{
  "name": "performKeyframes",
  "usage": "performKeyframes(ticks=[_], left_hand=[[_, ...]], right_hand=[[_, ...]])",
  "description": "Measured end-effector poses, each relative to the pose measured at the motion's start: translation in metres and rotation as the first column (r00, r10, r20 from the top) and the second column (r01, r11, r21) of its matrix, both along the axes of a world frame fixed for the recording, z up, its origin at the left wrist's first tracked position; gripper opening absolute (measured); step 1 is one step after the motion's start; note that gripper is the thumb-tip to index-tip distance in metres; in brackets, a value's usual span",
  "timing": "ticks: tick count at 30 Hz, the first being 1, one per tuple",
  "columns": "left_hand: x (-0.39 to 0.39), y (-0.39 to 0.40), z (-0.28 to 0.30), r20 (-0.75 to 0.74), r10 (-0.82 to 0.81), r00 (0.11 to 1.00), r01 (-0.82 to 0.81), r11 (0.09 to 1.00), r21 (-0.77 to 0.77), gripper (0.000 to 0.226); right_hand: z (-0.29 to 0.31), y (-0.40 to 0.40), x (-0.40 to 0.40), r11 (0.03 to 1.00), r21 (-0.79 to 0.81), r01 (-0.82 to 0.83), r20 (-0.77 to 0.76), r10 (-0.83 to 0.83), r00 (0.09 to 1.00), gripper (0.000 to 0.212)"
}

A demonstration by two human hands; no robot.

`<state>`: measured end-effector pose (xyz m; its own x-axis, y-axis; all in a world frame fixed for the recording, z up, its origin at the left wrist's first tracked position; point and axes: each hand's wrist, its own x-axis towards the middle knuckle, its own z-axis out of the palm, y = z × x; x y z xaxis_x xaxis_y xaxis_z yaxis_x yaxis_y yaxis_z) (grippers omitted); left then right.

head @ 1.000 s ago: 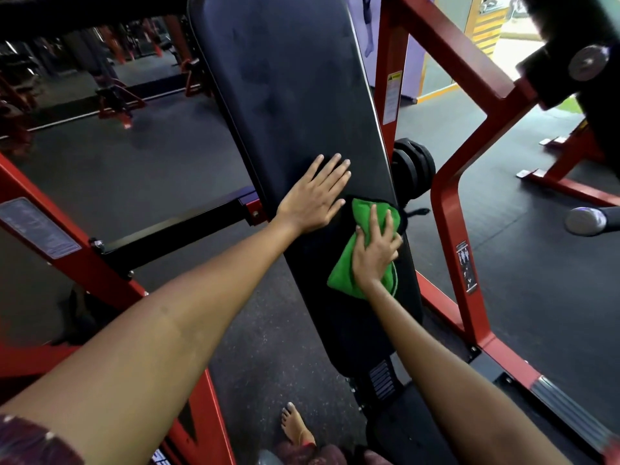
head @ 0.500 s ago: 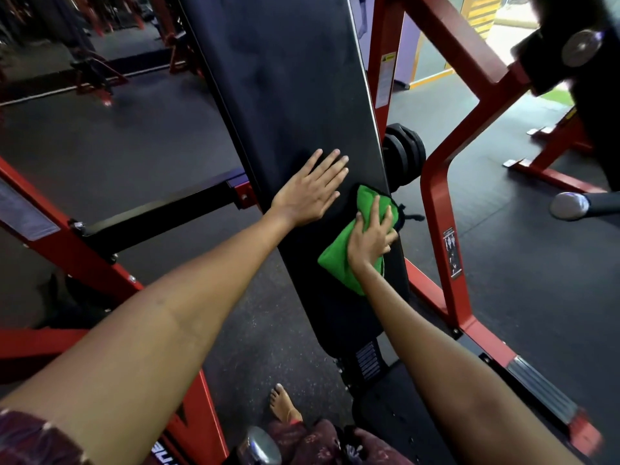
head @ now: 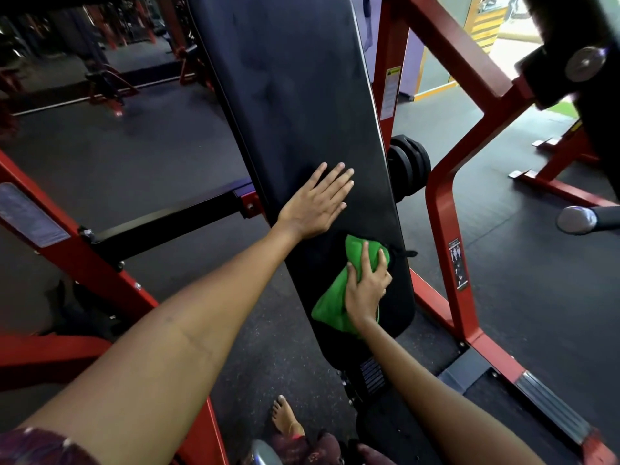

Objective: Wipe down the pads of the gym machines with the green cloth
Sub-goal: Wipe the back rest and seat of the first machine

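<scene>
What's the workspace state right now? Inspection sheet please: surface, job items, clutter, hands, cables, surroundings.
Surface: long black back pad on a red machine frame, inclined; faint smudges on the upper part.
Job's things: green cloth bunched against the pad's lower right part.
Clutter: nothing seen on the pad besides the cloth.
Hands: left hand flat on the pad, fingers spread, empty; right hand pressing the cloth to the pad.
Cables: nothing seen; a short black strap end sticks out at the pad's right edge.
Surroundings: black weight plates behind the pad, dark rubber floor, other red machines in the background, a bare foot below.
</scene>
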<state>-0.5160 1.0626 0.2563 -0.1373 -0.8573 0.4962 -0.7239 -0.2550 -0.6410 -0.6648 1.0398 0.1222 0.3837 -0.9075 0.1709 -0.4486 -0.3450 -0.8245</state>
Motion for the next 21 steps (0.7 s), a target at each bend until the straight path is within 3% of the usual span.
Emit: performKeyframes(ticks=[5,9,11,14,16,18,21], left_hand=[[-0.002,0.000,0.002,-0.011,0.035,0.999,-0.035,0.999,0.012,0.054],[-0.002,0.001,0.002,0.000,0.068,0.998,-0.068,0.997,0.042,0.058],[-0.002,0.001,0.002,0.006,0.081,0.997,-0.081,0.995,0.050,0.059],[-0.001,0.000,0.001,0.011,0.087,0.996,-0.087,0.995,0.042,0.062],[0.000,0.000,0.000,0.014,0.083,0.996,-0.084,0.996,0.031,0.062],[0.002,-0.002,-0.002,0.022,0.072,0.997,-0.073,0.997,0.023,0.062],[0.004,-0.003,-0.005,0.027,0.038,0.999,-0.038,0.999,-0.004,0.061]], right_hand=[[0.009,0.045,0.017,0.917,-0.352,-0.184,-0.066,0.172,0.983,0.054],[-0.036,0.055,-0.019,0.712,-0.556,-0.429,-0.243,0.355,0.903,0.074],[-0.054,0.044,-0.037,0.739,-0.507,-0.444,-0.249,0.368,0.896,0.073],[-0.061,0.020,-0.045,0.940,-0.223,-0.257,-0.054,0.252,0.966,0.067],[-0.053,0.006,-0.040,0.985,-0.069,-0.156,0.029,0.159,0.987,0.060],[-0.035,0.001,-0.029,0.993,-0.044,-0.112,0.080,0.115,0.990,0.057],[-0.014,0.012,-0.012,0.977,-0.155,-0.144,0.060,0.155,0.986,0.054]])
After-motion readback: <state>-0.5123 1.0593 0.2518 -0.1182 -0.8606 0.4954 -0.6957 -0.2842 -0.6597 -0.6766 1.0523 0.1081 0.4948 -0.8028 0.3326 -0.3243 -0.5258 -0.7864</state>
